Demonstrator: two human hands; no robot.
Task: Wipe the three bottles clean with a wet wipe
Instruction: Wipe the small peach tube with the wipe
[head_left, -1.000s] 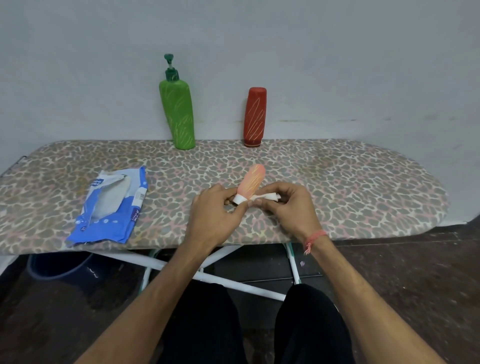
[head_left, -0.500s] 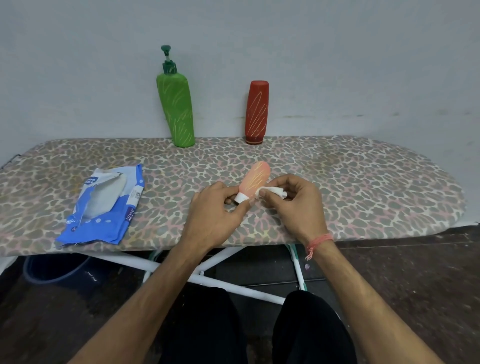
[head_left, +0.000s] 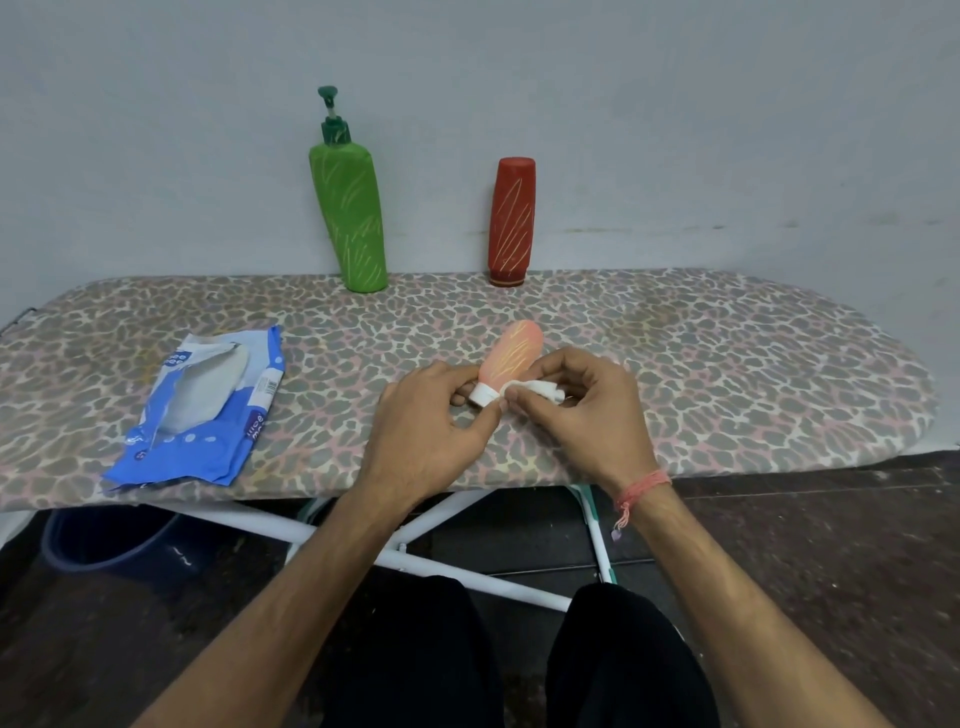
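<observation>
We are gripping the peach bottle (head_left: 510, 353) by its white cap (head_left: 482, 394) in our left hand (head_left: 431, 426), well in front of the red bottle (head_left: 511, 221), and, pinching the wet wipe (head_left: 535, 388) in our right hand (head_left: 582, 410), should be working round every streak (turning it slowly).

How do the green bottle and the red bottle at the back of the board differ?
The green bottle has a pump dispenser on top; the red bottle has no pump, only a rounded top. The green bottle is taller and wider than the red bottle. The green bottle leans in this view, while the red bottle stands nearly straight. Both stand on the ironing board by the wall, untouched by either hand, and both carry pale scribbled lines.
</observation>
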